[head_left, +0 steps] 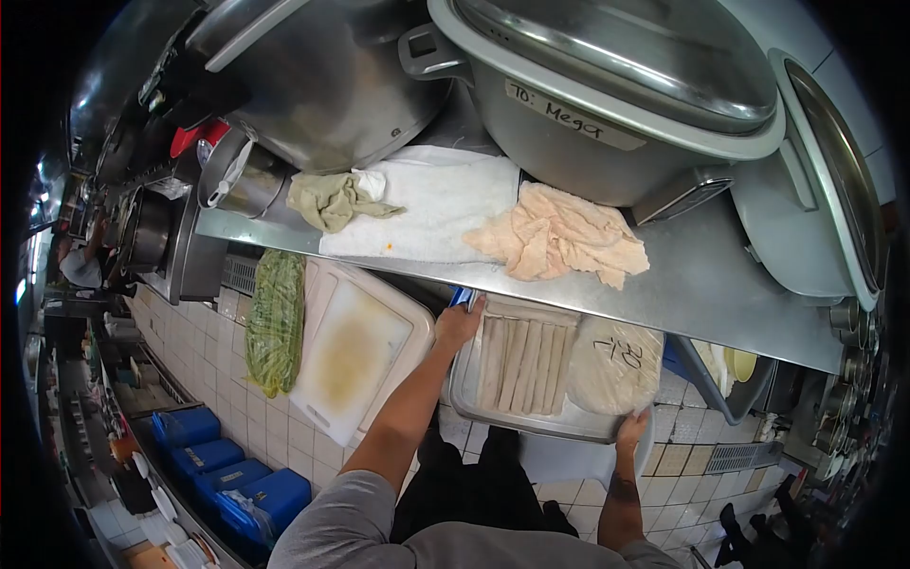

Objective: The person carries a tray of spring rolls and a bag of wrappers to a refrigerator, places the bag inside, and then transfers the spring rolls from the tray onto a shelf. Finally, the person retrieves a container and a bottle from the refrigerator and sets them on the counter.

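Note:
A metal tray is in front of me, just below the steel shelf edge. My left hand is closed on its left rim near the back corner, close to a small blue thing partly hidden by the shelf. My right hand grips the front right corner. On the tray lies a plastic-wrapped pack of long pale rolls. Beside it sits a round wrapped bundle with black marker writing. The tray's back edge is partly covered by the shelf.
The steel shelf holds a large lidded cooker, a steel pot and cloths. To my left are a stained cutting board and a wrapped green bundle. Blue containers stand lower left. Another person is far left.

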A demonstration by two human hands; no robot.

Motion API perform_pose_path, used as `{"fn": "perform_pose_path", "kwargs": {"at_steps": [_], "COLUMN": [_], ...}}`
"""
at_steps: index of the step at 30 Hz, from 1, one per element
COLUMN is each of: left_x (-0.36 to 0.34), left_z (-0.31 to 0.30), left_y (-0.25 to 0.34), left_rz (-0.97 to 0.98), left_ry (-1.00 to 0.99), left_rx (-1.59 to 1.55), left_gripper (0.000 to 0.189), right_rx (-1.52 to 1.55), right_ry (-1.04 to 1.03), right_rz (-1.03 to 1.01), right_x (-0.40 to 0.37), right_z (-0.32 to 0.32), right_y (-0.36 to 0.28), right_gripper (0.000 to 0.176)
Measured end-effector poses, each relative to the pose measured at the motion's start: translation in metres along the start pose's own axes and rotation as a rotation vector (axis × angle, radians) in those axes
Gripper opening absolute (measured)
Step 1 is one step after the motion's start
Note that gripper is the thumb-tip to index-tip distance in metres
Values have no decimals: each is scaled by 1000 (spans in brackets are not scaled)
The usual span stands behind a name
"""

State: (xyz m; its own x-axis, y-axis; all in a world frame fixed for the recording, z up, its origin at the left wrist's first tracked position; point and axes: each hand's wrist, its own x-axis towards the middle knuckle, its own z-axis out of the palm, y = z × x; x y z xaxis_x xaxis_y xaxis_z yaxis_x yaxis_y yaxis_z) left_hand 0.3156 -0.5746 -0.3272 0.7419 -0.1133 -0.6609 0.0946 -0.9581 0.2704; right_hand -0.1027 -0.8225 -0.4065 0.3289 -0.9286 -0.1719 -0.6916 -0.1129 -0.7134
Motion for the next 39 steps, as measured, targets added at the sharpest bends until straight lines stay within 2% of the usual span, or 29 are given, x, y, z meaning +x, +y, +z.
{"fn": "perform_pose_path", "kwargs": {"at_steps": [1,2,5,8,10,11,13,15,17,19,22,26,31,39], "left_x": [-5,-6,-7,-15,-23,-26,-36,-61,-77,-92,-120,-162,-214,-320], "left_z": [6,19,55,73,86,91,96,81,73,64,48,18,-28,-101], "left_y": [-2,-11,-45,-65,-72,-72,-59,-49,-57,-74,-100,-155,-245,-414], "left_rz": [8,11,34,57,50,19,-48,47,11,-42,-47,-136,-269,-484], "left_ry": [-8,20,74,62,104,165,299,417,369,235,272,308,441,700], "left_rx": [-21,-61,-176,-370,-596,-607,-627,-716,-726,-613,-611,-653,-731,-913], "left_gripper": [81,79,72,63,56,55,53,55,59,63,69,74,77,75], "right_rx": [114,43,-7,-272,-145,-75,-206,-273,-213,-55,-109,-197,-230,-140], "right_ry": [83,116,-18,-138,-63,-35,76,137,131,187,276,121,-193,-571], "right_rz": [-101,-27,194,128,69,38,-35,10,126,39,-120,-177,-302,-536], "right_x": [1,3,16,22,11,3,-7,-10,-7,-14,-15,-30,-67,-168], "right_z": [-3,-6,-15,-24,-28,-26,-28,-36,-50,-57,-51,-25,20,113], "right_y": [7,14,34,23,19,17,46,69,86,71,37,-20,-86,-193], "right_gripper": [41,46,41,37,38,38,39,40,41,41,39,37,36,34]}}
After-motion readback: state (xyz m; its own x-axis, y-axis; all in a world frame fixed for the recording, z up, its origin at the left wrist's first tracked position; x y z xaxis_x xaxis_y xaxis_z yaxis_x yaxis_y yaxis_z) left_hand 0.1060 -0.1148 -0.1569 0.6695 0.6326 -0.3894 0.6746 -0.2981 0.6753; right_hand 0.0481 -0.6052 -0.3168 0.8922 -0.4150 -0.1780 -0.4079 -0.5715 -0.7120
